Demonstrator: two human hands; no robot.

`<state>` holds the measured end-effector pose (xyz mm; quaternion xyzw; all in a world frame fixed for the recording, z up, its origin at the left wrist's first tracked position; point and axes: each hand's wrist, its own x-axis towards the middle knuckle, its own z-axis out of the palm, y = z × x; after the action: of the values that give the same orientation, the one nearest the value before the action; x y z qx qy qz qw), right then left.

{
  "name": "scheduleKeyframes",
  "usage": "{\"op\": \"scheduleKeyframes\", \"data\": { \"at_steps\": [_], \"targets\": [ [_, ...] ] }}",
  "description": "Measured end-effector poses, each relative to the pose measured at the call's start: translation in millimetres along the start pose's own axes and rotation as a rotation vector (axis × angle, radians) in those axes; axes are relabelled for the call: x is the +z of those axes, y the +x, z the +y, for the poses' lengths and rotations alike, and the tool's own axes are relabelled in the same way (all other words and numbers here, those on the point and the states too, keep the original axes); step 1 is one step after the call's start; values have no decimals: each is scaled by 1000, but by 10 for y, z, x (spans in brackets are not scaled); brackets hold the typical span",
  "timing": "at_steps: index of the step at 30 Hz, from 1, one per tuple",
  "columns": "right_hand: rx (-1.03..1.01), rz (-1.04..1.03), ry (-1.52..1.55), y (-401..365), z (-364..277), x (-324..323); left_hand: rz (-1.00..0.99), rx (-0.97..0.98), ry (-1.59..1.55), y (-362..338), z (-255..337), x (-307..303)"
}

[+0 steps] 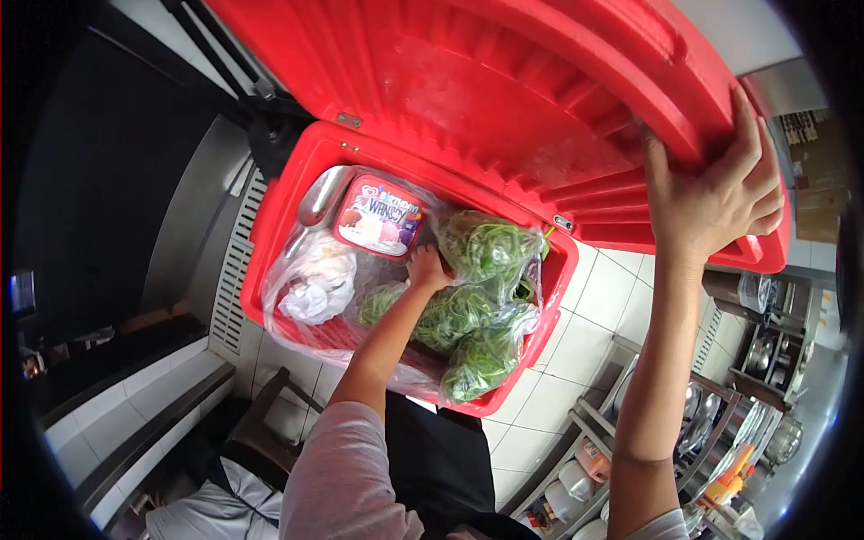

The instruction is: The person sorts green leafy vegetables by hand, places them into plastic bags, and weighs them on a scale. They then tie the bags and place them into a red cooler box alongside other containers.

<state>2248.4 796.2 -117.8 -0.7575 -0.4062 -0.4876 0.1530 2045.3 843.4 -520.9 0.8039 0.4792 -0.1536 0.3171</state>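
A red cooler box [270, 229] stands open below me, its red lid [504, 81] raised. My right hand [715, 189] grips the lid's front edge and holds it up. My left hand [427, 267] reaches down into the box, fingers curled into the plastic of a bag of green vegetables [486, 247]. More bags of greens [477, 355] fill the right side of the box. A pink ice cream tub [380, 216] lies at the back, just left of my left hand. A clear bag with pale contents [315, 283] lies at the left.
The box sits over a white tiled floor [603, 297]. Metal shelves [720, 423] with pots, bowls and containers stand at the lower right. A steel cabinet with a vent grille [236, 261] is to the left of the box. A dark stool [270, 423] is below.
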Motion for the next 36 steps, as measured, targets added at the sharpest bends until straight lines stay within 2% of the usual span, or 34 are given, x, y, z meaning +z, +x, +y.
{"op": "scheduleKeyframes", "data": {
  "at_steps": [2, 8, 9, 12, 14, 16, 18, 19, 21, 22, 24, 25, 26, 29, 30, 32, 34, 36],
  "targets": [
    [28, 1, -24, 22, -21, -14, 150, 81, 9, -260, -6, -155],
    [72, -68, -37, 42, -31, -71, 273, 150, -72, -674, -415, -604],
    [74, -74, -38, 43, -36, -78, 301, 210, -155, -732, -491, -698],
    [75, -90, -40, 46, -27, -94, 338, 309, -279, -993, -590, -1217],
    [70, -103, -43, 43, -25, -108, 453, 306, -517, -1167, -675, -1539],
    [73, -86, -23, 39, -20, -119, 572, 354, -586, -1437, -654, -2005],
    [79, -96, -34, 46, -17, -144, 793, 347, -432, -1661, -573, -2359],
    [83, -98, -39, 50, -15, -152, 784, 355, -433, -1645, -589, -2375],
    [87, -93, -39, 50, -15, -145, 1057, 362, -161, -1520, -628, -2406],
    [88, -86, -29, 47, -14, -137, 1051, 369, -165, -1389, -692, -2339],
    [85, -80, -36, 44, -9, -129, 1110, 346, 137, -1005, -920, -2002],
    [85, -84, -29, 46, -4, -136, 1017, 332, 208, -842, -1066, -1829],
    [85, -90, -21, 42, -5, -145, 1011, 335, 204, -744, -1140, -1696],
    [92, -111, -25, 36, -16, -153, 658, 278, 332, -578, -1176, -1372],
    [93, -100, -18, 36, -9, -144, 607, 204, 369, -582, -1117, -1304],
    [89, -103, -26, 28, 7, -143, 838, 192, 297, -544, -997, -1157],
    [96, -115, -21, 24, 12, -141, 932, 205, 87, -639, -676, -951],
    [62, -71, -28, 50, -49, -144, 583, 441, 34, -977, -309, -523]
  ]
}}
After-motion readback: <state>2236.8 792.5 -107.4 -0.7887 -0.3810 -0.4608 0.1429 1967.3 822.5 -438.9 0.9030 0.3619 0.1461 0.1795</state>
